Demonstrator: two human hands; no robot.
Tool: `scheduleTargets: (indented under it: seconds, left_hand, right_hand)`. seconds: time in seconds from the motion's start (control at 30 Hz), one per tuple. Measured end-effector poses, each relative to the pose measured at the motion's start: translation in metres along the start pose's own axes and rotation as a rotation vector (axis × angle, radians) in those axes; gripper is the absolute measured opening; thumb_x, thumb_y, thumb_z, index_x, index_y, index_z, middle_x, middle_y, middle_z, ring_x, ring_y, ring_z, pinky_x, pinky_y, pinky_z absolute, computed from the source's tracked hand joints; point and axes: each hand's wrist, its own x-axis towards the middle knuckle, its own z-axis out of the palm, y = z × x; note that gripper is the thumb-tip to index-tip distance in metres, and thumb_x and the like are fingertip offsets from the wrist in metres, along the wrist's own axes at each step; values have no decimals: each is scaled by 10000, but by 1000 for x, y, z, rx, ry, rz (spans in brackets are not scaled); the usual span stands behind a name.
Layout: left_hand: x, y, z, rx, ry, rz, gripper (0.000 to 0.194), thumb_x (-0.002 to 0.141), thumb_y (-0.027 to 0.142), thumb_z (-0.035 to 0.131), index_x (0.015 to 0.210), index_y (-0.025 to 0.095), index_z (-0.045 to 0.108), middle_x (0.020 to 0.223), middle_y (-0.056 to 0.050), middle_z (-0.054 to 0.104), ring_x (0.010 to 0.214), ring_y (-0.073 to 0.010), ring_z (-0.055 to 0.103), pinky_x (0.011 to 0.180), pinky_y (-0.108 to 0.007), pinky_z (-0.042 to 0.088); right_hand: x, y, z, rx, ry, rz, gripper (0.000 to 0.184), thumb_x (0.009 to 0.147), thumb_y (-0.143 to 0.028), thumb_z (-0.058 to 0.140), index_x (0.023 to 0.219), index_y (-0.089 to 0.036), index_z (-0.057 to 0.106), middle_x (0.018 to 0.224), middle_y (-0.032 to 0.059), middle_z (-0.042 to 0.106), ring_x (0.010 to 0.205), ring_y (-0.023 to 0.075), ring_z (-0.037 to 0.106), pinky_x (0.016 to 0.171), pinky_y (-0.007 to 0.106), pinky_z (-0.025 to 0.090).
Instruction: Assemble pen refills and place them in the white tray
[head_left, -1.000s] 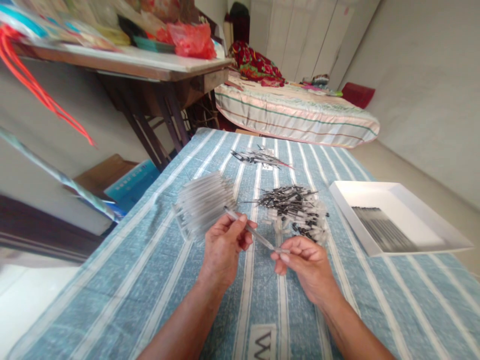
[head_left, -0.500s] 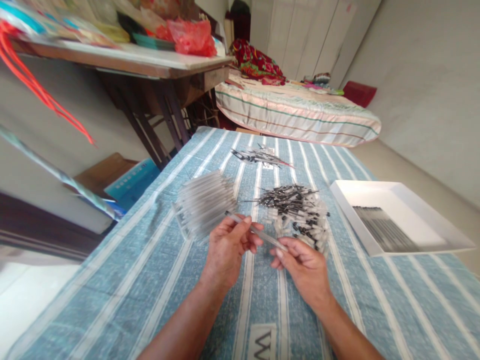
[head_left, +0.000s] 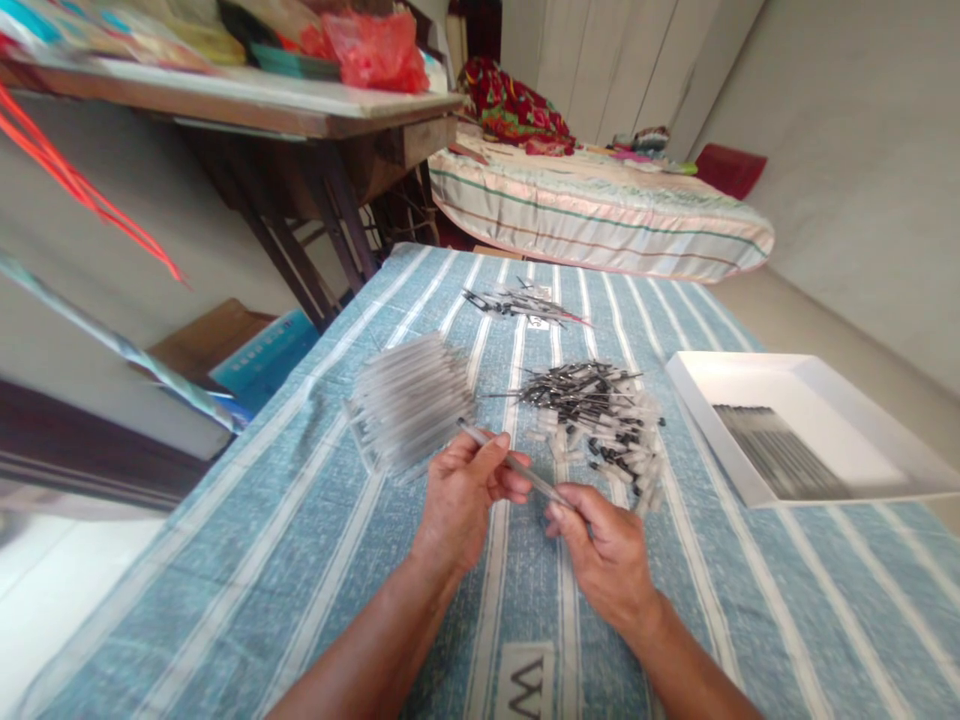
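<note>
A slim pen (head_left: 535,478) with a clear barrel and a dark far end is held slantwise above the cloth between both hands. My left hand (head_left: 463,500) pinches it near the dark end, thumb on top. My right hand (head_left: 606,548) closes thumb and fingers round its nearer end, hiding the tip. Just beyond my left hand lies a stack of clear pen barrels (head_left: 412,400) set side by side. Past my right hand is a loose heap of black pen tips and refills (head_left: 574,390), with whitish caps (head_left: 634,450) at its near side.
A white box (head_left: 877,440) at the right holds a row of dark-filled pens (head_left: 776,455). A smaller pile of thin black and clear parts (head_left: 525,302) lies at the far end of the blue striped cloth (head_left: 330,600). A wooden desk (head_left: 300,110) stands at the left.
The pen's barrel looks darker inside than before. My right hand has closed more tightly round its near end, while my left keeps its pinch. The view has shifted slightly.
</note>
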Motion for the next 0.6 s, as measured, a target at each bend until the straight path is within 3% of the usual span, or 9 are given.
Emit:
scheduleTargets:
  seconds: [0.17,0.4,0.6]
  left_hand:
    - [-1,0,2,20,4,25,157,697,251,666,690,150,546,627,-17,681,406,-89,553,447,-216,461]
    - [-1,7,2,138,-22,29,168,667,280,698,661,142,604,647,-21,675,416,-92,533,454,-223,436]
    - [3,4,1,224,-154,-65,177,706,317,666,721,144,629,681,-30,685,481,-114,548,515,-246,448]
  right_hand:
    - [1,1,0,-42,-22,-23,152,867,-229,445,909,-186,584,628,10,611,554,136,583,554,240,454]
    - [17,-15,-8,-401,-103,-182,265,888,-243,404,713,-176,592,629,29,567,589,138,531,595,253,405]
    - [21,-22,-17,-513,-44,-183,235,841,-210,449,649,-182,581,616,14,560,588,134,521,586,243,392]
